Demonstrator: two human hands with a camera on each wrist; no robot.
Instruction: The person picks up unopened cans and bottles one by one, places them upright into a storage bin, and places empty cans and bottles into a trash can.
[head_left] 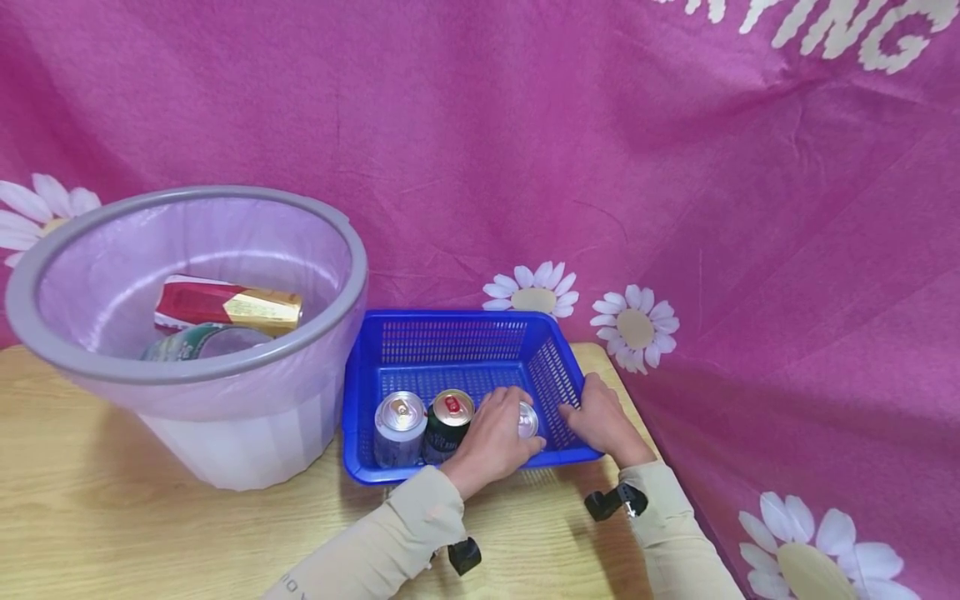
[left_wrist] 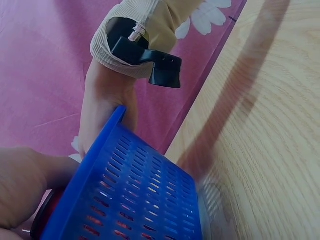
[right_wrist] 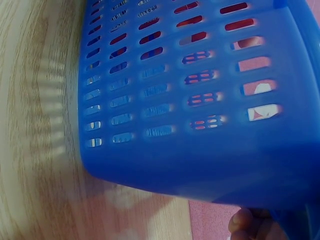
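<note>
A blue plastic basket (head_left: pixel 450 325) stands on the wooden table, with drink cans upright along its near side. My left hand (head_left: pixel 491 442) reaches over the near rim and holds the rightmost can (head_left: pixel 528 419), fingers and thumb around its upper part; most of this can is hidden. Left of it stand a dark green can (head_left: pixel 444 433) with a red tab and a silver can (head_left: pixel 400 429). My right hand (head_left: pixel 606 423) grips the basket's right rim, thumb on the inner side. In the right wrist view, only some fingertips (right_wrist: pixel 242 220) show under the basket's edge.
A large bin (head_left: pixel 247 454) with a grey rim and purple liner stands left of the basket. Inside lie a red and gold can (head_left: pixel 232 302) and a green container (head_left: pixel 198 342). A pink flowered cloth (head_left: pixel 450 125) hangs behind and to the right of the table (head_left: pixel 150 542).
</note>
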